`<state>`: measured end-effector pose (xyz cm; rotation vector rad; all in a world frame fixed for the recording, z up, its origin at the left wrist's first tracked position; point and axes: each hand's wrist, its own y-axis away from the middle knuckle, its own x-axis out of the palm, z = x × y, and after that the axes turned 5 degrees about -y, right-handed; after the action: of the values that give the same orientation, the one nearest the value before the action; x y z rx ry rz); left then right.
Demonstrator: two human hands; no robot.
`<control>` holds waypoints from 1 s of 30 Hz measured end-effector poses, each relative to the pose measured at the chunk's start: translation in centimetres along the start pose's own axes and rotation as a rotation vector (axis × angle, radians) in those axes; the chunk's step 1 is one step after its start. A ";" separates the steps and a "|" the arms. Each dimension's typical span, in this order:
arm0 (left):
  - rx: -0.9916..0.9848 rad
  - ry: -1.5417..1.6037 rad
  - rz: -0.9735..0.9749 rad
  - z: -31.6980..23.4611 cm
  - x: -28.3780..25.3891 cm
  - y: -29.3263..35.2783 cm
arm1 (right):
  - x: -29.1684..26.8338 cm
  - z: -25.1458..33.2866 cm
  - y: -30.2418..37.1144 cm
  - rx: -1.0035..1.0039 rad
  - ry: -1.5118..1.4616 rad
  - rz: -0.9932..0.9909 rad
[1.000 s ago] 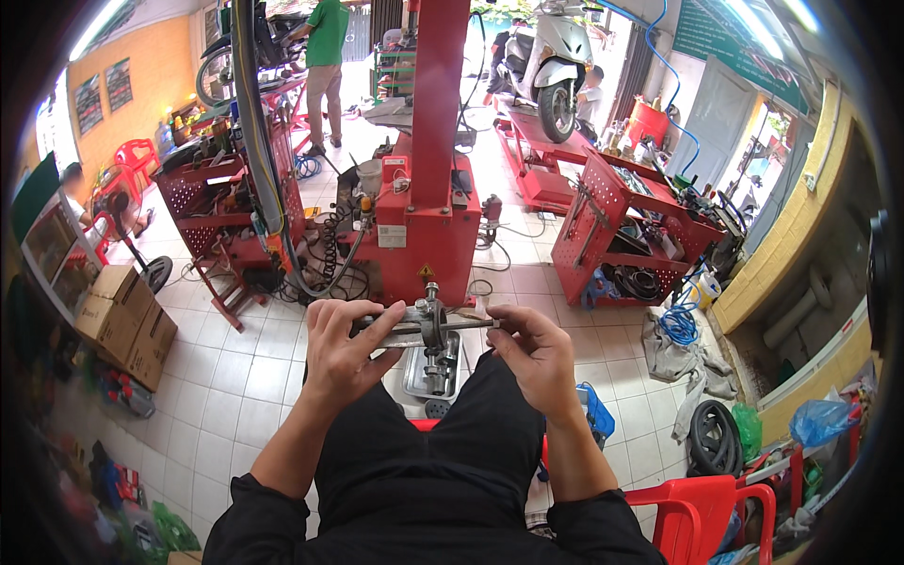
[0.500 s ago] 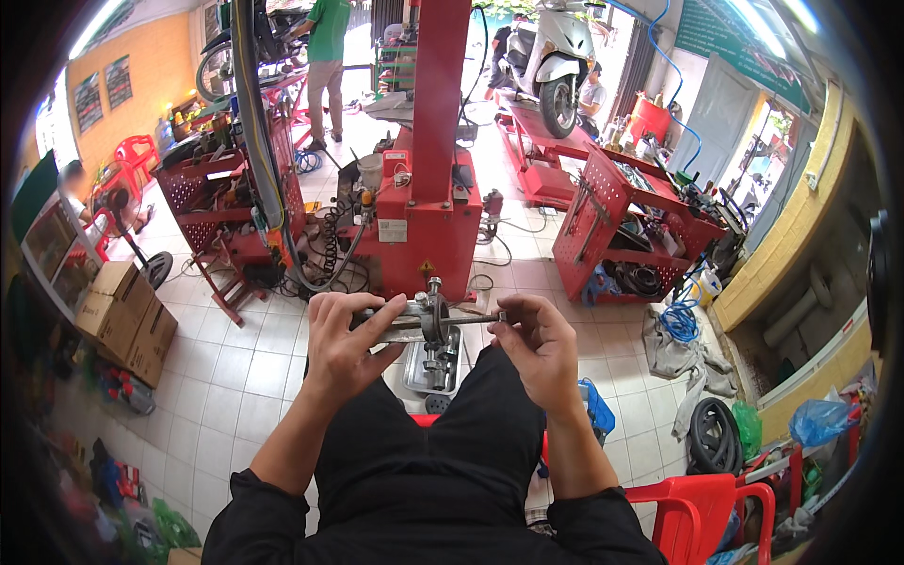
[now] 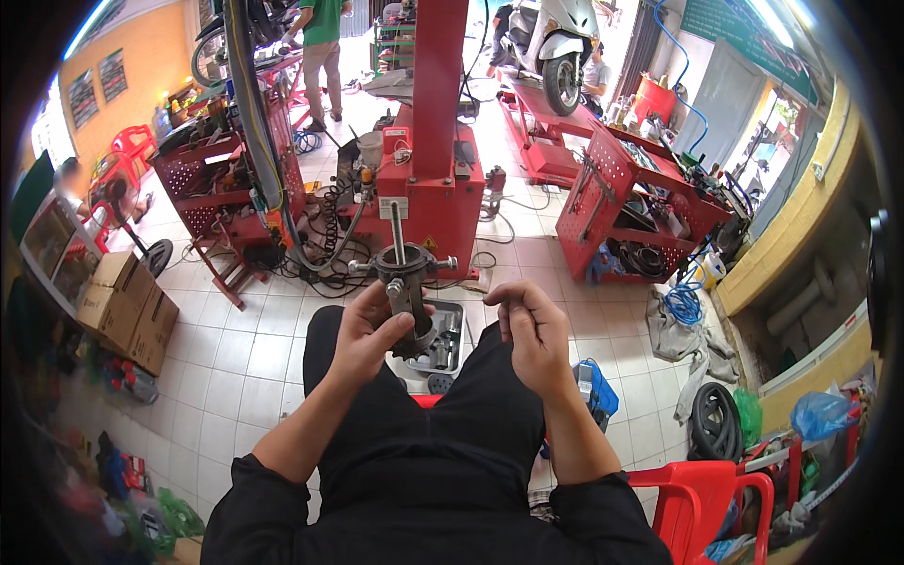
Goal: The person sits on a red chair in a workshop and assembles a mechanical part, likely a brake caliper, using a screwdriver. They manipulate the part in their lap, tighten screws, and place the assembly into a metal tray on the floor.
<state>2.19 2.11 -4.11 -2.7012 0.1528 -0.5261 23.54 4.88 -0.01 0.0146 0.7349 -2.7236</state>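
My left hand (image 3: pixel 369 330) is wrapped round a metal puller-like tool (image 3: pixel 409 299), held upright above my lap. It has a ring head with bolts sticking out sideways, an open-sided body and a long rod (image 3: pixel 396 235) rising from its middle. My right hand (image 3: pixel 535 337) hovers to the right, apart from the tool, with its fingers curled in and the thumb against them. Whether something small sits in those fingers is hidden. Below, between my knees, a metal tray (image 3: pixel 446 350) on the floor contains metal parts.
A red lift post (image 3: pixel 437 104) with a red base stands ahead. Red tool carts (image 3: pixel 626 207) flank it, and a white scooter (image 3: pixel 557 47) is raised behind. Cardboard boxes (image 3: pixel 127 306) are at left. A blue basket (image 3: pixel 595 391) and a red chair (image 3: pixel 692 508) are at right.
The puller-like tool has turned from lying sideways to upright in my left hand. My right hand has come away from the rod's end and curled its fingers.
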 end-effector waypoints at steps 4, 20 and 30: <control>-0.138 0.099 0.099 -0.1 1.1 0.6 | 0.6 -0.3 -0.6 -0.239 0.211 -0.043; 0.480 -1.152 0.197 -2.1 1.3 0.7 | 0.5 0.2 0.3 0.190 -0.202 0.184; 0.303 -0.972 0.256 -1.3 0.6 1.0 | 0.7 1.0 0.1 0.004 0.140 0.155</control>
<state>2.25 0.67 -3.19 -2.2893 0.1255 0.7756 22.95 4.11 0.75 0.2554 0.7346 -2.5952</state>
